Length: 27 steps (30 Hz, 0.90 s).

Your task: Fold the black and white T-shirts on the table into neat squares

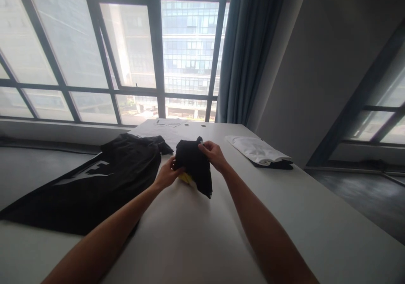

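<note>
Both my hands hold up a black folded garment (193, 157) over the middle of the white table (180, 237). My left hand (167, 173) grips its lower left side, where a patch of yellow shows underneath. With thumb and fingers, my right hand (214, 154) pinches the upper right edge, near a small white spot. One corner of the cloth hangs down to the right. To the left, a black T-shirt (126, 170) with a grey print lies spread on the table, partly behind my left forearm.
A folded white garment (259, 149) lies on the right of the table, with a black one (278, 164) under it. White sheets (161, 128) lie at the far end. Beyond are large windows (190, 52) and a blue-grey curtain (245, 56).
</note>
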### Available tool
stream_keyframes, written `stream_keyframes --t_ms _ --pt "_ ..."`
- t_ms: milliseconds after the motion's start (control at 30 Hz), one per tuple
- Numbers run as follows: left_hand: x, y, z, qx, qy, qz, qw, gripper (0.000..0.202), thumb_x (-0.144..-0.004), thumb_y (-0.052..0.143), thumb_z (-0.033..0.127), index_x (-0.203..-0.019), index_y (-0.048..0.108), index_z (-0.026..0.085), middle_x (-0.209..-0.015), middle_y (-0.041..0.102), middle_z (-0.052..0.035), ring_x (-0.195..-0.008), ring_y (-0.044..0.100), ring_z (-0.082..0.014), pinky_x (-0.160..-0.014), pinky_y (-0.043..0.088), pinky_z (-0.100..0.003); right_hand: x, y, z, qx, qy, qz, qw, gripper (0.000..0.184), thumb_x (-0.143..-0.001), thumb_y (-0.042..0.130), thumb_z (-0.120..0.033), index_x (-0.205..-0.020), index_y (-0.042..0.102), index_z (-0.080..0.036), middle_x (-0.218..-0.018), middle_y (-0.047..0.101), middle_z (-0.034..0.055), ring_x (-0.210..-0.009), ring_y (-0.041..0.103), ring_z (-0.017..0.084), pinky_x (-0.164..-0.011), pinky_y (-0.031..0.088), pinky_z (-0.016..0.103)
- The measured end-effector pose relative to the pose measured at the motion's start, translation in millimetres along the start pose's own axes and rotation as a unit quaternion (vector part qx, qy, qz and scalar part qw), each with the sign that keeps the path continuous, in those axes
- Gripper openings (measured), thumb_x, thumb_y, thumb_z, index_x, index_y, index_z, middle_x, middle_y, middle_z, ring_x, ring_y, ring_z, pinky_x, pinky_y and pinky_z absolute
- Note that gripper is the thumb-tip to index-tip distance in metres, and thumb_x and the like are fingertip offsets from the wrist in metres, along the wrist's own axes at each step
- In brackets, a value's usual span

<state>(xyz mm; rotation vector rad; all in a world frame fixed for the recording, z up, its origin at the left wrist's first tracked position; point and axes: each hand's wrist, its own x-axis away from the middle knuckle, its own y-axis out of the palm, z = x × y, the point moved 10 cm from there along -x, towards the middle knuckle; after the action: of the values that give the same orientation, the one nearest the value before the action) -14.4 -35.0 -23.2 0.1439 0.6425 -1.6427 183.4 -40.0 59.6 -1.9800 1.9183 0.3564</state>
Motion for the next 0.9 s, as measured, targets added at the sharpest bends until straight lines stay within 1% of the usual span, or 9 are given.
stream_keyframes --t_ms 67,133,367,500,567,633,733,833,900 --pt "0.1 -11.1 -11.0 0.011 -0.020 0.015 1.000 0.043 -0.075 0.070 0.051 -0.097 0.069 0.014 -0.084 0.072 -0.0078 -0.077 0.069 -0.0230 -0.070 0.057 -0.034 -1.7 -6.9 17.0 -0.017 0.015 0.012 1.000 0.052 -0.061 0.079 -0.066 -0.071 0.056 -0.020 -0.062 0.055 -0.0041 -0.056 0.047 0.011 -0.052 0.040 0.024" --pt "-1.4 -31.8 -15.9 0.005 -0.014 0.055 0.998 0.037 -0.073 0.070 0.050 -0.083 0.068 0.015 -0.075 0.070 -0.0056 -0.073 0.068 -0.0214 -0.068 0.056 -0.031 -5.9 -27.6 28.1 -0.038 0.017 0.047 0.998 0.053 -0.058 0.082 -0.065 -0.071 0.056 -0.020 -0.064 0.057 -0.0036 -0.059 0.050 0.012 -0.055 0.043 0.025" --pt "-5.4 -99.8 -45.0 0.001 -0.032 0.226 0.974 0.035 -0.068 0.069 0.042 -0.090 0.065 0.015 -0.083 0.074 -0.0057 -0.084 0.069 -0.0237 -0.074 0.055 -0.031 -24.4 -117.6 47.2 -0.055 -0.038 0.194 0.979 0.045 -0.057 0.080 -0.054 -0.074 0.053 -0.021 -0.067 0.056 -0.0048 -0.068 0.057 0.015 -0.071 0.052 0.032" --pt "0.1 -113.7 -46.4 -0.092 -0.043 0.256 0.961 0.028 -0.067 0.065 0.034 -0.087 0.065 0.014 -0.088 0.073 -0.0080 -0.087 0.068 -0.0260 -0.077 0.055 -0.033 -18.3 -148.0 79.9 0.067 0.024 0.256 0.964 0.025 -0.065 0.068 -0.036 -0.078 0.054 -0.020 -0.070 0.057 -0.0029 -0.073 0.059 0.017 -0.076 0.053 0.033" --pt "4.2 -108.5 -28.8 -0.139 -0.002 0.242 0.960 0.027 -0.068 0.061 0.029 -0.091 0.064 0.014 -0.104 0.072 -0.0112 -0.098 0.067 -0.0264 -0.086 0.054 -0.035 -7.5 -154.2 96.8 0.182 0.094 0.268 0.941 0.022 -0.068 0.062 -0.026 -0.087 0.058 -0.016 -0.079 0.062 0.0026 -0.079 0.061 0.021 -0.079 0.052 0.034" --pt "8.9 -93.7 -6.8 -0.168 0.055 0.199 0.964 0.024 -0.069 0.055 0.021 -0.091 0.063 0.016 -0.123 0.066 -0.0129 -0.114 0.062 -0.0262 -0.098 0.049 -0.036 3.9 -153.5 102.7 0.313 0.143 0.262 0.902 0.035 -0.068 0.060 -0.017 -0.102 0.060 -0.012 -0.096 0.066 0.0115 -0.092 0.063 0.025 -0.085 0.050 0.036" --pt "15.2 -54.8 11.8 -0.178 0.103 0.061 0.977 0.016 -0.069 0.046 0.012 -0.077 0.057 0.020 -0.118 0.070 -0.0096 -0.112 0.063 -0.0233 -0.099 0.048 -0.035 8.7 -134.8 87.8 0.464 0.113 0.224 0.850 0.053 -0.071 0.060 -0.012 -0.124 0.057 -0.010 -0.124 0.059 0.0209 -0.113 0.058 0.030 -0.097 0.045 0.039" --pt "26.5 -11.1 15.2 -0.190 0.114 -0.098 0.970 0.016 -0.067 0.043 0.008 -0.068 0.052 0.021 -0.082 0.073 -0.0040 -0.081 0.066 -0.0188 -0.080 0.050 -0.029 -0.8 -89.6 79.8 0.482 0.034 0.079 0.872 0.043 -0.080 0.062 -0.021 -0.123 0.062 -0.016 -0.122 0.063 0.0154 -0.115 0.058 0.028 -0.100 0.044 0.036" --pt "35.3 9.3 19.8 -0.217 0.130 -0.154 0.955 0.016 -0.063 0.044 0.007 -0.066 0.053 0.021 -0.064 0.065 -0.0006 -0.064 0.059 -0.0159 -0.067 0.046 -0.026 -1.6 -61.0 86.5 0.445 0.021 -0.031 0.895 0.036 -0.082 0.067 -0.033 -0.115 0.067 -0.020 -0.110 0.068 0.0097 -0.107 0.062 0.025 -0.093 0.047 0.032"
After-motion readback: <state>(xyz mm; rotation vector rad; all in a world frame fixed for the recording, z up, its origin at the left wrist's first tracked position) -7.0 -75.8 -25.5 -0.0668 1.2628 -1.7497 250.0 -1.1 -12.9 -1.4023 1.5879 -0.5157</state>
